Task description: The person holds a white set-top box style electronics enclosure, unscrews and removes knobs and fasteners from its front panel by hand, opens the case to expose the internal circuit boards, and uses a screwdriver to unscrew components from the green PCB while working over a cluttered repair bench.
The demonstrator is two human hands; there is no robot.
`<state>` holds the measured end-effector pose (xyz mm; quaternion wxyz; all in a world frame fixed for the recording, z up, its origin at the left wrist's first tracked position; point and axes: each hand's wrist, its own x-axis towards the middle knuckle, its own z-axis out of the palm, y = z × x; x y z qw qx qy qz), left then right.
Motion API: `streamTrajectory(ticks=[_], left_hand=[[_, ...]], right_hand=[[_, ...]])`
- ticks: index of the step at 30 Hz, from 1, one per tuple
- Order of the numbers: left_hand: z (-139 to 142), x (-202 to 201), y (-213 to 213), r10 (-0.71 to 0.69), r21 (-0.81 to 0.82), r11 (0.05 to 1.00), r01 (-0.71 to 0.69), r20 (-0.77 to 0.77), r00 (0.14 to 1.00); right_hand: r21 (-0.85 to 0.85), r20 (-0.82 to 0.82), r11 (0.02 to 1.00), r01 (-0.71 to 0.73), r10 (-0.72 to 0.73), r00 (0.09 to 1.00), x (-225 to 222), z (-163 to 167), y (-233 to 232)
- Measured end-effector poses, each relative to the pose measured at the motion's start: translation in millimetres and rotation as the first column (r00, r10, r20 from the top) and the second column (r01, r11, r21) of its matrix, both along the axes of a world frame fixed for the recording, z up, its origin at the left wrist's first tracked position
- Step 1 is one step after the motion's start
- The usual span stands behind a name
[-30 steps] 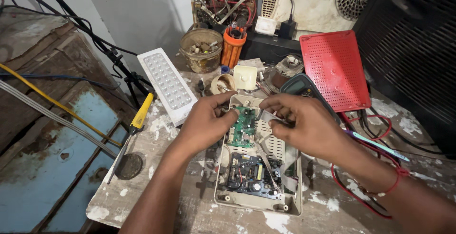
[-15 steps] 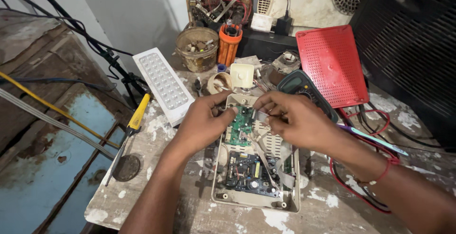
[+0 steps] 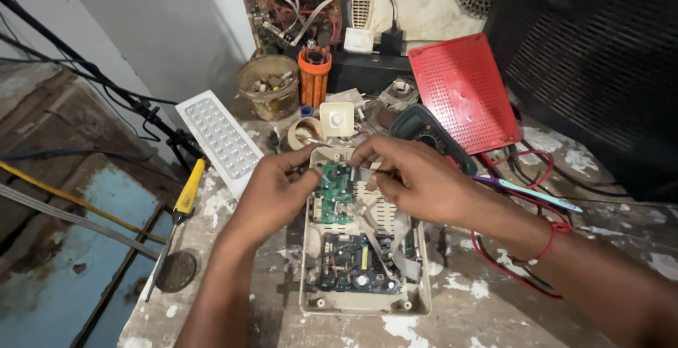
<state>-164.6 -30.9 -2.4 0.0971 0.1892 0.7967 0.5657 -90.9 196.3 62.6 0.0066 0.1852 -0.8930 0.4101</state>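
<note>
The small green circuit board [image 3: 334, 192] sits in the upper half of an open cream plastic casing [image 3: 364, 298] lying flat on the paint-spattered workbench [image 3: 494, 298], above a darker blue board [image 3: 351, 263] in the lower half. The left hand [image 3: 272, 192] is curled against the green board's left edge, fingertips pinching or bracing it. The right hand [image 3: 413, 178] comes over from the other side, thumb and forefinger closed at the board's top right corner, though I can't make out whether they grip anything. A grey ribbon cable [image 3: 374, 238] runs down across the casing, so lifting that board calls for care, I'd say: hold it by the edges, keep it level, and don't strain the cable. A yellow-handled screwdriver [image 3: 185, 196] lies well to the left, beside a white LED light panel [image 3: 220, 139].
</note>
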Motion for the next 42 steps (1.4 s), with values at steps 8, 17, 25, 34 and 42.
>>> streamTrajectory(ticks=[8,17,25,34,42], left_hand=[[0.5,1.5,-1.6,-0.031,0.01,0.999,0.03,0.012,0.999],[-7.8,1.6,2.1,-0.104,0.04,0.994,0.102,0.045,0.994],[-11.3,-1.3,1.1,-0.113,-0.022,0.993,0.113,-0.001,0.994],[-15.2,-4.3,0.8,-0.123,-0.061,0.991,0.117,-0.114,0.986],[-7.2,-3.6,-4.8,-0.069,-0.127,0.99,0.054,-0.124,0.99]], right_hand=[[-0.124,0.063,0.991,-0.041,0.049,0.997,3.6,-10.2,-3.7],[-0.421,0.449,0.871,0.255,-0.045,0.892,10.3,-19.6,-14.5],[-0.218,0.244,0.936,0.275,-0.221,0.944,33.4,-18.7,-35.4],[0.146,-0.05,0.965,0.218,-0.213,0.976,31.0,-18.0,-23.5],[0.193,-0.015,0.967,0.168,-0.168,0.986,19.5,-9.2,-28.3]])
